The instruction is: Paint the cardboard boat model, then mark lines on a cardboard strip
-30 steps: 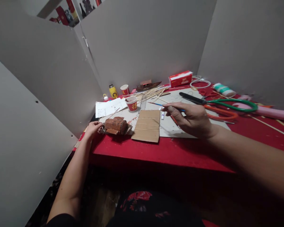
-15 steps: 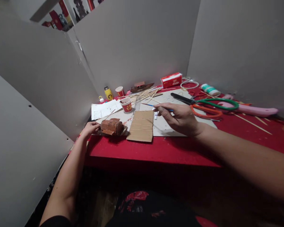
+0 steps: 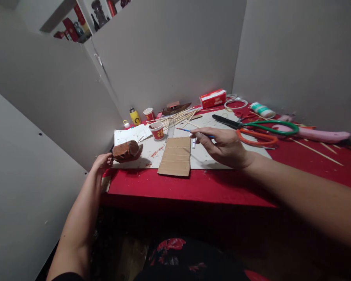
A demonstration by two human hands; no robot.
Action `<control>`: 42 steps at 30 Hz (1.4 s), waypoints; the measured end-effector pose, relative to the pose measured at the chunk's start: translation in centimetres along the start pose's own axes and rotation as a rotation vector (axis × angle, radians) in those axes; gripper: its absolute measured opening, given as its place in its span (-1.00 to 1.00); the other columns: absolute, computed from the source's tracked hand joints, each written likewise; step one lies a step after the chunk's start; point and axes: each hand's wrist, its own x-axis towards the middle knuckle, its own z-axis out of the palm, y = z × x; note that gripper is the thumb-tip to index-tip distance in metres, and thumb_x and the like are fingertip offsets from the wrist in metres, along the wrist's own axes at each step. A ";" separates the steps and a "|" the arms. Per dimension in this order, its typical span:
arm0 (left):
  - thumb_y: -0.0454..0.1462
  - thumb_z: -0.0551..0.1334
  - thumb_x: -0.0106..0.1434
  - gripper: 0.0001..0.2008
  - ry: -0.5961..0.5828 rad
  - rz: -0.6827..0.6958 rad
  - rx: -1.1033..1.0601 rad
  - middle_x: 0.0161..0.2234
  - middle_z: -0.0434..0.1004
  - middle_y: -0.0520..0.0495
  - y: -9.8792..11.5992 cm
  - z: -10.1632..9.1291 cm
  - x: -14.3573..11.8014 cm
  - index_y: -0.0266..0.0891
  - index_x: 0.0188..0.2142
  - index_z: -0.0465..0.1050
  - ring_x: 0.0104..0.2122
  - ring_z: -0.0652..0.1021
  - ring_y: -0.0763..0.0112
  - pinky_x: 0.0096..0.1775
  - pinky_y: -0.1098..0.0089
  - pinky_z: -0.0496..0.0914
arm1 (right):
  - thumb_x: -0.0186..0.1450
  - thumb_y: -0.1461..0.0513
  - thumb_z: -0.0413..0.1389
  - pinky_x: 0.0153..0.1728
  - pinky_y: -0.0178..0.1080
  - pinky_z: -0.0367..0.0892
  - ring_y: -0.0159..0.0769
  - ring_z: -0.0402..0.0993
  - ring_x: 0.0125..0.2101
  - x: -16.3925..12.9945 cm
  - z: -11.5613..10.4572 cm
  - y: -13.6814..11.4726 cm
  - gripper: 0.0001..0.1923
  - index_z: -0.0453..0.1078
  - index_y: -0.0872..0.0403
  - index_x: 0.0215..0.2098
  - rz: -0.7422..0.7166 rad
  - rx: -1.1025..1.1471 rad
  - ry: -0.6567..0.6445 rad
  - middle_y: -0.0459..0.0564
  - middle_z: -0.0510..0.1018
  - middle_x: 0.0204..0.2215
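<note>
My left hand [image 3: 103,160] grips one end of a brown model boat [image 3: 125,151] with a rounded canopy, lifted and tilted over the left of the grey board. In my right hand [image 3: 222,144], a thin paintbrush [image 3: 186,130] with a blue handle is pinched, its tip pointing left above the board. Below the brush lies a piece of corrugated cardboard [image 3: 175,156], overhanging the board's front edge. A red and white paper cup [image 3: 157,131] with something dark inside stands between the boat and the brush.
Large scissors [image 3: 251,130] with green and orange handles lie at the right, beside a pink tool [image 3: 318,133]. Thin wooden sticks [image 3: 178,117], a second model boat [image 3: 175,107], a yellow bottle [image 3: 135,116] and a red tissue pack [image 3: 213,98] are behind. Grey panels [image 3: 169,58] surround the table.
My left hand has moved a little left, lifting the model boat off the board and tipping it. My right hand and the brush have stayed almost still.
</note>
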 end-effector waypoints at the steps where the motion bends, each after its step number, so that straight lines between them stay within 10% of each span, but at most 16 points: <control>1: -0.16 0.26 0.34 -0.68 0.010 -0.024 -0.041 -0.07 0.51 -0.17 0.3 -0.4 0.0 -0.31 0.00 0.44 -0.18 0.56 0.28 -0.18 0.21 0.51 | 0.41 0.21 0.00 -0.39 -0.20 0.53 -0.25 0.64 -0.40 0.0 0.0 0.0 -0.78 0.48 0.03 -0.10 -0.002 -0.008 0.000 0.04 0.69 -0.31; 8: -0.14 0.24 0.36 -0.61 0.096 -0.127 -0.340 0.08 0.43 -0.19 3.7 -2.7 -0.6 -0.24 0.12 0.37 -0.04 0.53 0.20 -0.06 0.08 0.48 | 0.39 0.22 0.01 -0.38 -0.22 0.53 -0.24 0.65 -0.39 0.2 0.1 0.4 -0.78 0.50 0.01 -0.12 -0.072 -0.030 0.060 -0.01 0.70 -0.32; 14: -0.36 0.10 0.37 -0.80 0.093 -0.160 -0.520 -0.61 0.22 0.14 7.3 -3.8 -2.2 -0.28 -0.43 0.28 -0.72 0.26 0.67 -0.65 0.63 0.25 | 0.39 0.23 0.03 -0.33 -0.19 0.55 -0.21 0.67 -0.32 0.4 0.1 0.4 -0.79 0.51 0.01 -0.15 -0.120 -0.030 0.111 -0.02 0.70 -0.28; 28: -0.36 0.08 0.34 -0.78 0.088 -0.113 -0.558 -0.63 0.16 0.12 12.2 -2.3 -4.0 -0.23 -0.46 0.19 -0.72 0.28 0.62 -0.71 0.65 0.22 | 0.40 0.17 0.01 -0.42 -0.19 0.51 -0.21 0.66 -0.38 0.4 0.5 1.2 -0.77 0.51 -0.06 -0.16 -0.146 -0.083 0.156 -0.08 0.70 -0.29; 42: -0.36 0.10 0.38 -0.83 0.098 -0.001 -0.409 -0.58 0.46 0.08 15.6 4.7 -1.8 -0.24 -0.37 0.37 -0.74 0.38 0.62 -0.72 0.63 0.27 | 0.44 0.02 -0.02 -0.41 -0.15 0.45 -0.27 0.56 -0.49 3.3 -6.3 4.7 -0.71 0.48 -0.06 -0.15 0.198 0.007 0.566 0.00 0.65 -0.38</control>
